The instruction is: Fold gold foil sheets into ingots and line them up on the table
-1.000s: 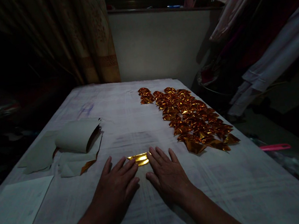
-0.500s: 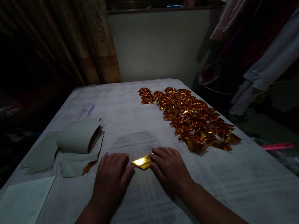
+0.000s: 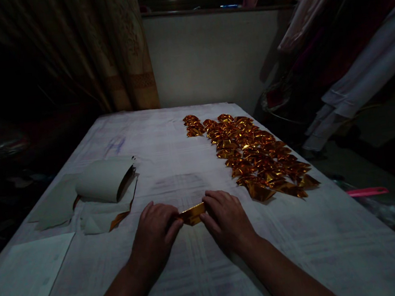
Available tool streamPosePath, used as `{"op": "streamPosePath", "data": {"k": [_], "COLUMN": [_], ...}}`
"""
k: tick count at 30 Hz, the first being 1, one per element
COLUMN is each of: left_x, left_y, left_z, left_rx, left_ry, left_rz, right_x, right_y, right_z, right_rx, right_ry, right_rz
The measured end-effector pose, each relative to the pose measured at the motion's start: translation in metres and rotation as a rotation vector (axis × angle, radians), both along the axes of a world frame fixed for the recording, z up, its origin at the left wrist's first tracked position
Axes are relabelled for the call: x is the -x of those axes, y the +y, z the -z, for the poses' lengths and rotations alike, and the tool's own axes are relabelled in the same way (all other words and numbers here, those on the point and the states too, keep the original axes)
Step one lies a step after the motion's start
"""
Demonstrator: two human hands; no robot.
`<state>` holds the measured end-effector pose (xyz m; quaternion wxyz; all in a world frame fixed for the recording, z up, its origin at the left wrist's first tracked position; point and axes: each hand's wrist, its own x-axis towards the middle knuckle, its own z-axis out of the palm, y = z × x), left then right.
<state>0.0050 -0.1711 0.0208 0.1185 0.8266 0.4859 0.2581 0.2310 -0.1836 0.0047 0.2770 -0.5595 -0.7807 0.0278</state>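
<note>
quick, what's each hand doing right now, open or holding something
Left hand: closed, holding the left end of the folded gold foil.
Right hand: closed, holding its right end.

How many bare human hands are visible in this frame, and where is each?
2. The bare left hand holds the left end of the small folded gold foil piece; the bare right hand holds its right end. No others seem hidden.

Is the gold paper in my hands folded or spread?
Folded: the gold paper is a narrow strip with a straight top edge, its ends in your left hand and right hand.
</note>
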Motion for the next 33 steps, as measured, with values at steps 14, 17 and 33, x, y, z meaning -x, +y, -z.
{"op": "streamPosePath", "data": {"k": [14,17,33], "left_x": [0.001,0.001,0.001], "left_y": [-0.005,-0.005,-0.006], "left_z": [-0.008,-0.008,-0.004], "left_rx": [0.019,0.038,0.110], "left_ry": [-0.093,-0.109,-0.257], "left_rz": [-0.096,-0.114,-0.180], "right_x": [-0.002,0.000,0.004], "right_y": [-0.001,0.000,-0.001], "right_z": [-0.012,-0.010,-0.011], "right_rx": [0.116,0.142,0.008], "right_ry": [0.202,0.340,0.403], "right_rz": [0.030,-0.001,-0.063]}}
